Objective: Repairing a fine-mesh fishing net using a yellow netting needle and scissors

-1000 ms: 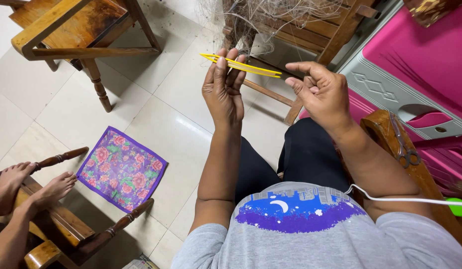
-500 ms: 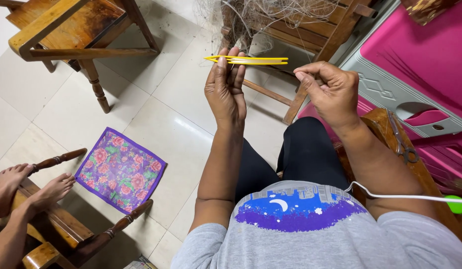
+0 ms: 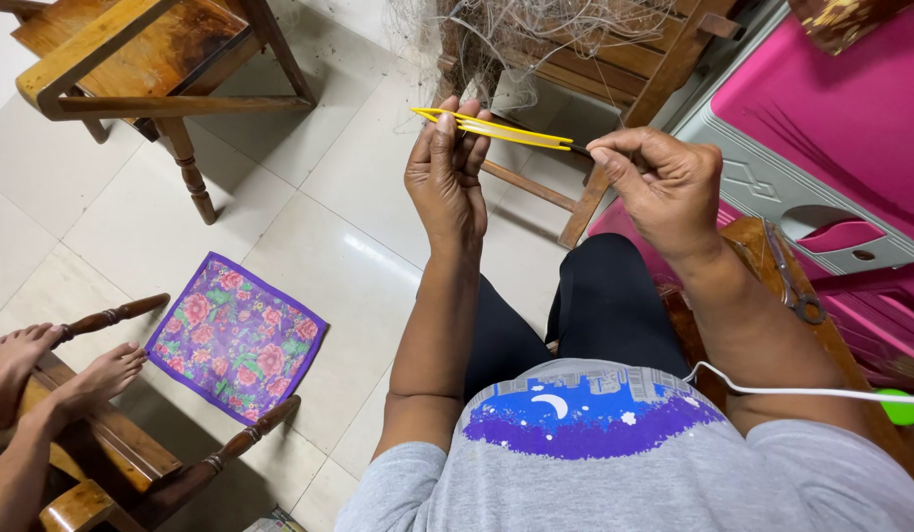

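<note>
Left hand (image 3: pixel 447 172) grips the yellow netting needle (image 3: pixel 496 128) by its pointed end; right hand (image 3: pixel 654 182) pinches the rear tip. Since a second ago the needle has risen and levelled, now stretched between both hands below the tangled net (image 3: pixel 536 30).

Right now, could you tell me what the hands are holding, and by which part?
Both hold a yellow netting needle: the left hand around its pointed front half, the right hand pinching its rear tip.
</note>
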